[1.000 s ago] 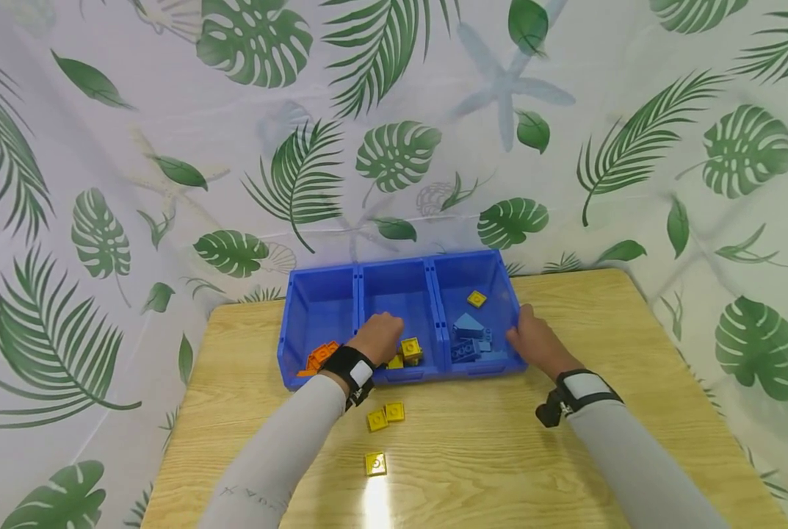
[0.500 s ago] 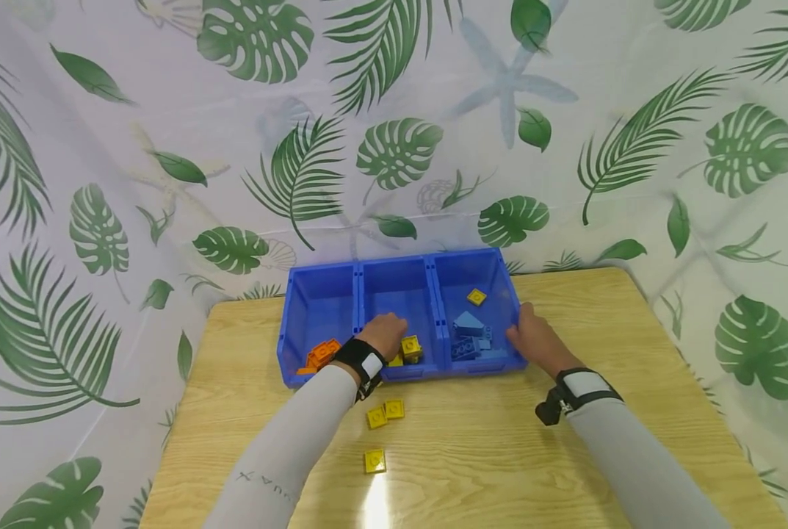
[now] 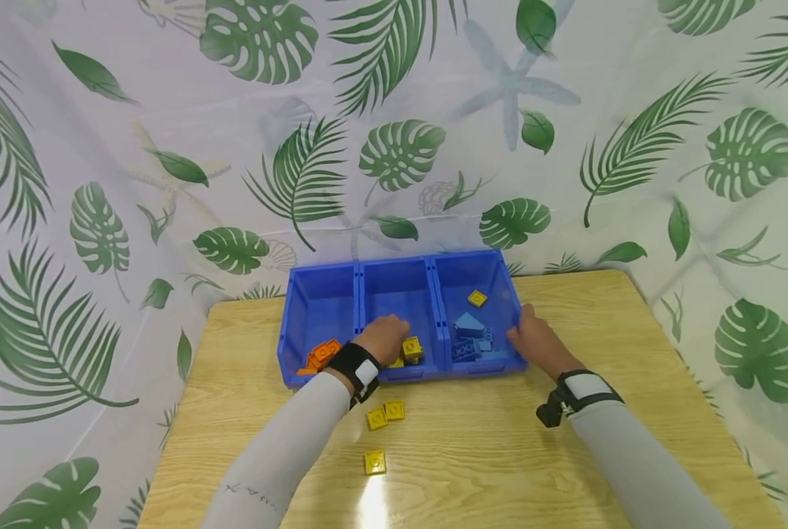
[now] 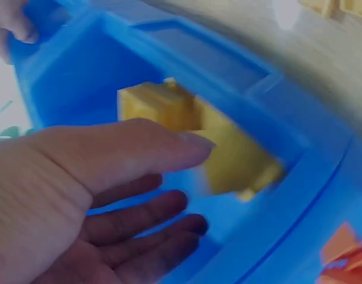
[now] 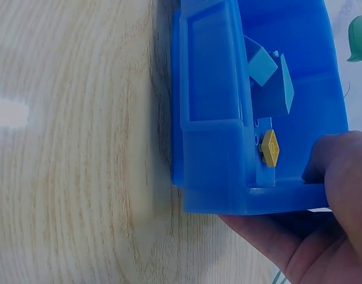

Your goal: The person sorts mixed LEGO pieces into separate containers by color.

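My left hand [image 3: 382, 339] reaches into the middle blue bin [image 3: 400, 283]. In the left wrist view its thumb and fingers are apart with nothing between them, the thumb tip overlapping the yellow toy bricks [image 4: 237, 157], which are blurred. My right hand [image 3: 540, 344] grips the side wall of the right blue bin [image 5: 213, 71], thumb inside and fingers outside. That bin holds several blue bricks [image 3: 468, 325] and one small yellow brick [image 3: 477, 298] lying apart from them.
The left bin [image 3: 321, 294] of the joined row holds several orange bricks [image 3: 322, 354]. On the wooden table [image 3: 473, 448], in front of the bins, lie three flat yellow bricks [image 3: 375, 462]. A leaf-patterned cloth [image 3: 394, 88] hangs right behind the bins.
My left hand has shifted slightly to the right within the middle bin. My right hand keeps its grip on the bin wall, and the bricks look unmoved.
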Tool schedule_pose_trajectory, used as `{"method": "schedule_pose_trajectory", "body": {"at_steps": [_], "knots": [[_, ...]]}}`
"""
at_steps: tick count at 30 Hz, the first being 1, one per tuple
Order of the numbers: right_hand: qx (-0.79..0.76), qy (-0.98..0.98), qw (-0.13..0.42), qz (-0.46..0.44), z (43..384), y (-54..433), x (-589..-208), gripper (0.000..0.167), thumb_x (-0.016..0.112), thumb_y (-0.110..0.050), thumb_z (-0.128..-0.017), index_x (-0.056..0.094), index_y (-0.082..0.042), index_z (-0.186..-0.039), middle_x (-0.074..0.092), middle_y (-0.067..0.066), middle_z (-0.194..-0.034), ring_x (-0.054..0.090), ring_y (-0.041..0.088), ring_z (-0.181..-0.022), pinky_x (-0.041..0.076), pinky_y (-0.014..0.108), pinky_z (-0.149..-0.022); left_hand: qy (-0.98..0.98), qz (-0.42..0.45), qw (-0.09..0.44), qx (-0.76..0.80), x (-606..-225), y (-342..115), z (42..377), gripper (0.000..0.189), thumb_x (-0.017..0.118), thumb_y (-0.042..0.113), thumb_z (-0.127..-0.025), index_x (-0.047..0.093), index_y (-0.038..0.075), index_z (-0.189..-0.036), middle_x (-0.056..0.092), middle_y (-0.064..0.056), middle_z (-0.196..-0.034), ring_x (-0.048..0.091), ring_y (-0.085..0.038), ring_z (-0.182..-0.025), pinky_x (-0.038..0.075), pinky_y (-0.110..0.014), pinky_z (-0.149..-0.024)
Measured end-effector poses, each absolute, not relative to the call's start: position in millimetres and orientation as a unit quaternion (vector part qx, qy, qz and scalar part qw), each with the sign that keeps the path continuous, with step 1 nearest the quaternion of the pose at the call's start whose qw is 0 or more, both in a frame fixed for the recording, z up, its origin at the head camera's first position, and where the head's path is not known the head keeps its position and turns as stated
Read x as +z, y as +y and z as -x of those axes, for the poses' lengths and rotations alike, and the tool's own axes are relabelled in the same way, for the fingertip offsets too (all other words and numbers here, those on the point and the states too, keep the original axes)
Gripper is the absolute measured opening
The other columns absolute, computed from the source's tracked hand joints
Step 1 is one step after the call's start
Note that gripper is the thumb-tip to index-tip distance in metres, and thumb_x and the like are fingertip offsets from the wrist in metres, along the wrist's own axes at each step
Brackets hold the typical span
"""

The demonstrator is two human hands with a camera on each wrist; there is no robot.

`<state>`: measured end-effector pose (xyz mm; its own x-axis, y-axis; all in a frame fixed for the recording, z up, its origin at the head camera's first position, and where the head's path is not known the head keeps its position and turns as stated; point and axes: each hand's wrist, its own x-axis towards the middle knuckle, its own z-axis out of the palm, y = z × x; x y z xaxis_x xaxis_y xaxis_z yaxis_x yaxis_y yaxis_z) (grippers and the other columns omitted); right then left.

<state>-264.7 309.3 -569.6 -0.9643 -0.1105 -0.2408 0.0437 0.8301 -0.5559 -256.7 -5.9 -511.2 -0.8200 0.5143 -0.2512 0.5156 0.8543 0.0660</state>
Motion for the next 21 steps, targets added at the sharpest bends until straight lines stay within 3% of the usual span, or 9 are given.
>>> {"method": "schedule_pose_trajectory", "body": {"at_steps": [4, 10, 15, 21], "knots": [[-0.296, 0.946, 0.129, 0.024, 262.9, 308.6, -569.5, 0.041, 0.041, -0.015, -0.104, 0.032, 0.014, -0.131, 0.061, 0.031, -0.105, 0.061, 0.029, -0.082, 0.051, 0.034, -0.063, 0.954, -0.284, 0.096, 0.016, -495.1, -6.2, 246.1, 0.015, 0.075, 0.004, -0.092, 0.073, 0.005, -0.106, 0.074, -0.009, -0.095, 0.068, -0.020, -0.081, 0.060, -0.030, -0.072], [-0.295, 0.946, 0.130, 0.021, 263.5, 308.1, -568.7, 0.039, 0.040, -0.014, -0.104, 0.032, 0.014, -0.130, 0.060, 0.031, -0.105, 0.061, 0.029, -0.083, 0.050, 0.035, -0.064, 0.945, -0.318, 0.066, 0.037, -472.1, -9.3, 222.4, 0.032, 0.082, 0.023, -0.087, 0.070, 0.008, -0.113, 0.070, -0.007, -0.105, 0.065, -0.020, -0.091, 0.058, -0.031, -0.079], [-0.298, 0.945, 0.132, 0.021, 263.6, 307.6, -570.6, 0.038, 0.041, -0.015, -0.104, 0.033, 0.013, -0.129, 0.060, 0.031, -0.106, 0.061, 0.029, -0.084, 0.050, 0.034, -0.064, 0.924, -0.369, 0.075, 0.063, -471.4, -22.6, 193.2, 0.041, 0.079, 0.025, -0.087, 0.070, 0.014, -0.126, 0.070, -0.005, -0.112, 0.064, -0.015, -0.091, 0.057, -0.027, -0.078], [-0.302, 0.944, 0.129, 0.022, 264.6, 307.9, -570.0, 0.037, 0.041, -0.015, -0.104, 0.033, 0.013, -0.127, 0.059, 0.029, -0.103, 0.061, 0.029, -0.082, 0.049, 0.034, -0.063, 0.909, -0.394, 0.111, 0.080, -483.3, -41.1, 160.5, 0.049, 0.080, 0.029, -0.087, 0.068, 0.018, -0.133, 0.069, -0.003, -0.125, 0.066, -0.016, -0.108, 0.058, -0.028, -0.090]]}}
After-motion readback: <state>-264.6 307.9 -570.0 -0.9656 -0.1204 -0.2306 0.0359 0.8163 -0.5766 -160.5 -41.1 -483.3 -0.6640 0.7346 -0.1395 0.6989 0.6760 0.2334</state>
